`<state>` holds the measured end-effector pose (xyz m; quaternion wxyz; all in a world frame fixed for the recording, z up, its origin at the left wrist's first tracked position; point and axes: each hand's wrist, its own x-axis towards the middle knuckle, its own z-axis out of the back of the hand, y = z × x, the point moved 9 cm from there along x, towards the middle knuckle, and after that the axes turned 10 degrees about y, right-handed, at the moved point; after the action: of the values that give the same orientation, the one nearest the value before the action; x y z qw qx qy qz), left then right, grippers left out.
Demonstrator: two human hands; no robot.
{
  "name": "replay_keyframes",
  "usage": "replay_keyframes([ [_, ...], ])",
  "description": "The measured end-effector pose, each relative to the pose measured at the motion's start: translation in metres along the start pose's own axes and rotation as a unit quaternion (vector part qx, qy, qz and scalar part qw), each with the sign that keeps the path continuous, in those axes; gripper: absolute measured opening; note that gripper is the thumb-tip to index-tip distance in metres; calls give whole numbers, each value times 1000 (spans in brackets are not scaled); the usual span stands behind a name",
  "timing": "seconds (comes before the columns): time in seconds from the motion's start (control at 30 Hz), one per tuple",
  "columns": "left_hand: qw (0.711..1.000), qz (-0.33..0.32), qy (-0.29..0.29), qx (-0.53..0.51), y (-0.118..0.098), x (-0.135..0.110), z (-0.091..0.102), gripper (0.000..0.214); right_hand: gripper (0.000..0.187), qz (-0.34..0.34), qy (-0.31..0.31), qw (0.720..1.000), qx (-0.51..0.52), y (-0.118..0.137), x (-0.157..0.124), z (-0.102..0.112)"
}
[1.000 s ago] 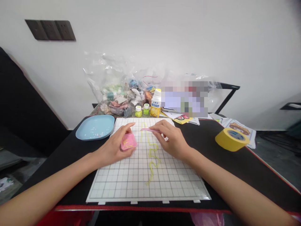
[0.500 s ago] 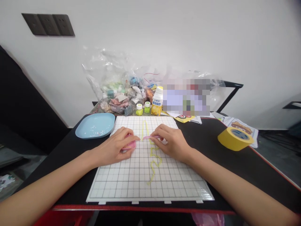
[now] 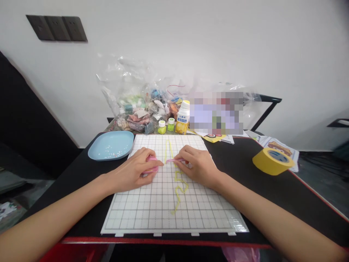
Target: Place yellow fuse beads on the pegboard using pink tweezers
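In the head view, my left hand (image 3: 139,168) is curled over a pink striped bundle (image 3: 152,165), its palm side hidden and its index finger stretched toward the board's middle. My right hand (image 3: 195,162) pinches a thin pink stick-like tool (image 3: 173,160) whose tip points left, close to my left fingertip. Between the hands a yellow-green beaded-looking strand (image 3: 178,196) forms a narrow peak at the top and winds down in bends. It lies on a white gridded board (image 3: 136,214), on which both hands rest.
A blue tray (image 3: 109,145) with small pale bits sits at the left. Behind the board stand two small green-yellow jars (image 3: 161,128), a yogurt bottle (image 3: 182,118) and plastic bags (image 3: 131,109) of mixed items. A yellow tape roll (image 3: 272,161) lies right, near printed papers (image 3: 289,147).
Both hands stay almost in place. The pink tool's tip sits slightly lower, and the strand's lower bends look nearly the same.
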<state>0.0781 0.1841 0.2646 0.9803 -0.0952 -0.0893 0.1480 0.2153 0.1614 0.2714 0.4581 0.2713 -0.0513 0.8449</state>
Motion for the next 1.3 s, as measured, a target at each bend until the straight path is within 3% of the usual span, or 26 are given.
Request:
replay_keyframes([
  [0.47, 1000, -5, 6, 25, -1, 2, -3, 37, 17, -6, 16, 1000, -8, -2, 0, -5],
  [0.97, 999, 2, 16, 37, -1, 1, -3, 33, 18, -19, -20, 1000, 3, -6, 0, 6],
  [1.3, 999, 6, 31, 35, -3, 1, -3, 31, 18, -14, -2, 1000, 7, -6, -1, 2],
])
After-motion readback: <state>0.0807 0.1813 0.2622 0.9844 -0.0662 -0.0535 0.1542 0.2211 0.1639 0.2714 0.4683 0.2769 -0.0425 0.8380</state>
